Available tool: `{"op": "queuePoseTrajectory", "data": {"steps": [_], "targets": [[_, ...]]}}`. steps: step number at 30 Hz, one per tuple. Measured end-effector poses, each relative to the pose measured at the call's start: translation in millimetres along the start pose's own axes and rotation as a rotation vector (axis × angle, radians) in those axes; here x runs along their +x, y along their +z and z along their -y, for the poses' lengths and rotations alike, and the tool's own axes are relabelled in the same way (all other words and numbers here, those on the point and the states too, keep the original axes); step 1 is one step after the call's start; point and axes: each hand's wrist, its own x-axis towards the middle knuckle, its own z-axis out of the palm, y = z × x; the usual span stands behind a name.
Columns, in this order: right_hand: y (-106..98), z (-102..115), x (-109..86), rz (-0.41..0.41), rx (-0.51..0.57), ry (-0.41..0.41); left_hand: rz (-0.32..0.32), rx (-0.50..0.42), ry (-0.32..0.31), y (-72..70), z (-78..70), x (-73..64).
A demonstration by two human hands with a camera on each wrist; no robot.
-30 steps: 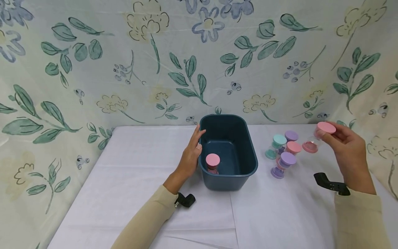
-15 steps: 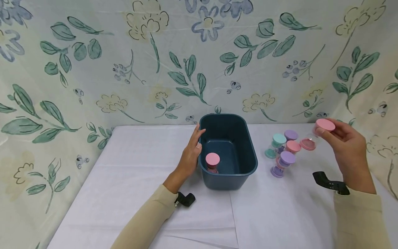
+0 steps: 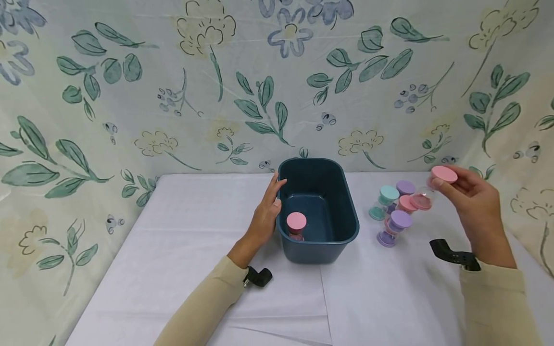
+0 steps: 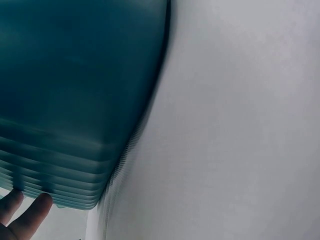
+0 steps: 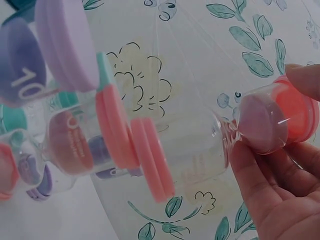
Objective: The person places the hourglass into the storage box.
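Note:
Held in the air by my right hand (image 3: 476, 206) is a pink sand timer (image 3: 443, 174), tilted, its lower end beside the grouped timers. Thumb and fingers pinch its upper end; the right wrist view shows pink sand in its clear glass (image 5: 262, 125). My left hand (image 3: 261, 218) lies against the left side of the dark teal bin (image 3: 318, 252), fingers extended along the rim. Two left fingertips (image 4: 42, 200) touch the bin's ridged edge in the left wrist view. Inside the bin, near its front left corner, stands another pink sand timer (image 3: 296, 222).
Right of the bin stand a teal sand timer (image 3: 388, 194), a purple one (image 3: 405, 187) behind, a pink one (image 3: 406, 204) and a purple one (image 3: 400, 220) in front, close together. White cloth (image 3: 195, 269) covers the table; a floral cloth (image 3: 242, 72) hangs behind.
My right hand has moved left with the pink sand timer, bringing its lower end up to the grouped timers. My left hand and the bin have stayed in place.

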Motion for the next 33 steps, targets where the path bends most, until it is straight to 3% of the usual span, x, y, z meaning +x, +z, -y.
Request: {"op": "queuePoseTrajectory", "data": {"steps": [15, 25, 33], "targets": [[11.5, 9.5, -4.6, 0.025, -0.04, -0.014, -0.002, -0.015, 0.004, -2.8, 1.7, -3.3], [14.9, 18.4, -9.9, 0.028, -0.008, -0.001, 0.002, -0.019, 0.004, -4.3, -0.4, -3.0], [20.8, 25.3, -11.1, 0.068, -0.005, -0.052, 0.004, -0.009, 0.005, -2.3, -0.6, 0.3]]}}
